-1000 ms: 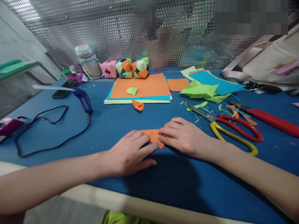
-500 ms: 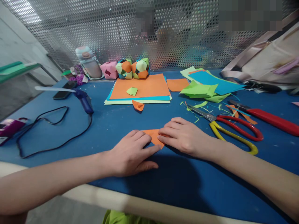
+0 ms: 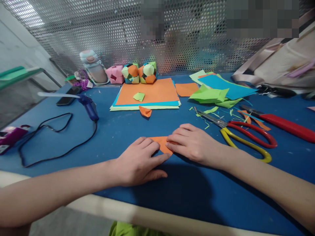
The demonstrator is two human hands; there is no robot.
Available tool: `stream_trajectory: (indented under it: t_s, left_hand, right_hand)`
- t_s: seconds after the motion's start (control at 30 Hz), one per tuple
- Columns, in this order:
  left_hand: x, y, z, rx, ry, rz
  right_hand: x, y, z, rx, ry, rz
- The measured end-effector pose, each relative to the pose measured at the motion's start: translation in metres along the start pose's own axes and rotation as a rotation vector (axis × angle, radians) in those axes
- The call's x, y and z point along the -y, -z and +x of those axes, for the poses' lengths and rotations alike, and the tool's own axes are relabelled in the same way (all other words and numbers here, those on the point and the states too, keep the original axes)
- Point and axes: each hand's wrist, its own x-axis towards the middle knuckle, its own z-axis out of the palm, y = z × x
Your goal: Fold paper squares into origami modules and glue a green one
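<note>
A folded piece of orange paper [image 3: 162, 144] lies on the blue table, partly covered by both hands. My left hand [image 3: 137, 160] rests over its left side, fingertips on the paper, index finger stretched along the lower edge and thumb held apart. On the right side, my right hand [image 3: 193, 144] is bent over the paper with its fingers close together, pressing it. Its thumb is hidden. Beyond the hands lie a small folded orange piece [image 3: 145, 111] and a small folded green piece [image 3: 139, 96], the latter on a stack of coloured paper [image 3: 152, 87].
Red-and-yellow-handled scissors [image 3: 251, 129] and a red-handled tool [image 3: 287, 126] lie at right among paper scraps. Loose sheets [image 3: 228, 87] are behind them. A corded blue glue gun [image 3: 88, 106] lies left. Folded paper balls [image 3: 147, 72] and a bottle [image 3: 95, 67] stand along the mesh panel.
Almost nothing differs. Both hands stay on the orange paper, and my left index fingertip sits very slightly further right over its lower corner.
</note>
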Motion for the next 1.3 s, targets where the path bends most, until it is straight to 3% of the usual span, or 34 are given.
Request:
stream_trajectory:
  t_s: [0.27, 0.5, 0.67, 0.8, 0.93, 1.1, 1.3]
  left_hand:
    - [-0.004, 0.003, 0.001, 0.003, 0.016, 0.020]
    - [-0.011, -0.002, -0.001, -0.102, 0.010, 0.101]
    - [-0.013, -0.002, -0.002, -0.069, 0.047, 0.109]
    - [-0.012, -0.003, -0.001, -0.106, 0.020, 0.083]
    - [-0.008, -0.006, 0.001, -0.144, -0.032, 0.022]
    - [-0.005, -0.011, 0.001, -0.094, -0.015, -0.124]
    - [-0.006, -0.015, -0.001, -0.040, 0.037, -0.191]
  right_hand:
    - [-0.005, 0.001, -0.006, -0.008, -0.092, -0.020]
    - [-0.017, 0.007, -0.016, 0.040, -0.227, -0.024]
    - [-0.017, 0.020, -0.017, 0.084, -0.299, 0.004]
    - [-0.001, 0.026, -0.007, -0.077, -0.344, 0.095]
    - [0.027, 0.008, 0.001, -0.183, -0.274, 0.213]
    - [0.048, -0.014, 0.002, -0.106, -0.299, 0.145]
    - [0.056, -0.007, 0.007, 0.013, -0.337, -0.079]
